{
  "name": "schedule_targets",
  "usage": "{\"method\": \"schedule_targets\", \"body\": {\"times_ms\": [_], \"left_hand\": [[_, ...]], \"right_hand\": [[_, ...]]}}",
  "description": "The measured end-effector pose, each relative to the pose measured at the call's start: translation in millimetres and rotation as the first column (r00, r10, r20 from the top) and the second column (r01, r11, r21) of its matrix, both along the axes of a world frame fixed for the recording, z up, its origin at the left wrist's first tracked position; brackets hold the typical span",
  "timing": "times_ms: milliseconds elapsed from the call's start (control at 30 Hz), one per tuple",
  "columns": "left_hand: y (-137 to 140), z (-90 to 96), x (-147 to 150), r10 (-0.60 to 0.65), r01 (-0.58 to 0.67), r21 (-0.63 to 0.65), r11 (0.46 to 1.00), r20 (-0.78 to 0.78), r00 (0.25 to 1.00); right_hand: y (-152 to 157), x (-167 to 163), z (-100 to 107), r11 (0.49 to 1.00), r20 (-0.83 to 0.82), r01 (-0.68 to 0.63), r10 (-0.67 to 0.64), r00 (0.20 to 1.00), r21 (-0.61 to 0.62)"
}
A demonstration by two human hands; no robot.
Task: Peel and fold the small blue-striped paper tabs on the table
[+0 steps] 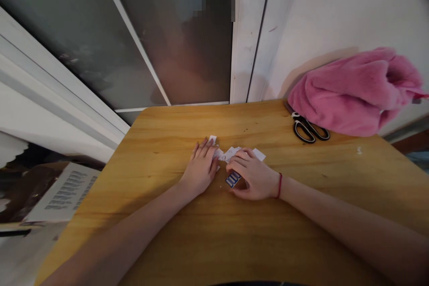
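My left hand lies palm down on the wooden table, fingers stretched out over white paper scraps. One white piece sticks out past its fingertips. My right hand is curled, with thumb and fingers around a small blue-and-white striped block; its exact kind is not clear. Between the hands lie torn-looking white paper pieces with faint marks. Another white piece shows behind the right hand's knuckles. What lies under both palms is hidden.
Black-handled scissors lie at the back right of the table, their blades partly under a pink plush cloth item. Glass door panels and a white wall stand behind. A printed cardboard box sits lower left, beside the table.
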State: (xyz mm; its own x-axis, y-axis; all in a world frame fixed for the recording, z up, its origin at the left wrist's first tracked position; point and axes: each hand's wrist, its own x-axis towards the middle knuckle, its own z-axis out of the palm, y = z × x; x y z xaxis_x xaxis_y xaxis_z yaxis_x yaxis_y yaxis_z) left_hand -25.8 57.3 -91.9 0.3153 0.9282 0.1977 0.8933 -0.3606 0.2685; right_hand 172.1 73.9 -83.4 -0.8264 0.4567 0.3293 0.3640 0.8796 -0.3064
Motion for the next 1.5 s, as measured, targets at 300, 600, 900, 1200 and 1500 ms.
{"method": "schedule_targets", "body": {"times_ms": [300, 600, 900, 1200, 1500], "left_hand": [[0.4, 0.6, 1.5, 0.017, -0.017, 0.0, 1.0, -0.015, 1.0], [0.5, -1.1, 0.3, 0.002, -0.002, 0.005, 1.0, -0.007, 1.0], [0.9, -2.0, -0.3, -0.002, 0.002, 0.01, 1.0, -0.011, 1.0], [0.3, -0.3, -0.1, -0.004, 0.004, 0.005, 1.0, -0.019, 1.0], [0.0, 1.2, 0.3, -0.001, 0.001, 0.009, 1.0, -0.025, 1.0]], "right_hand": [[0.6, -2.2, -3.5, 0.991, 0.021, 0.125, -0.126, 0.992, 0.046], [1.9, -1.0, -4.6, 0.992, 0.016, 0.116, -0.117, 0.993, 0.05], [2.9, -0.3, -4.7, 0.992, 0.031, 0.111, -0.113, 0.993, 0.054], [3.4, -1.0, -11.7, 0.994, 0.054, 0.033, -0.038, 0.998, 0.103], [-0.1, 0.5, -0.9, 1.0, 0.059, -0.008, 0.009, 0.998, -0.028]]}}
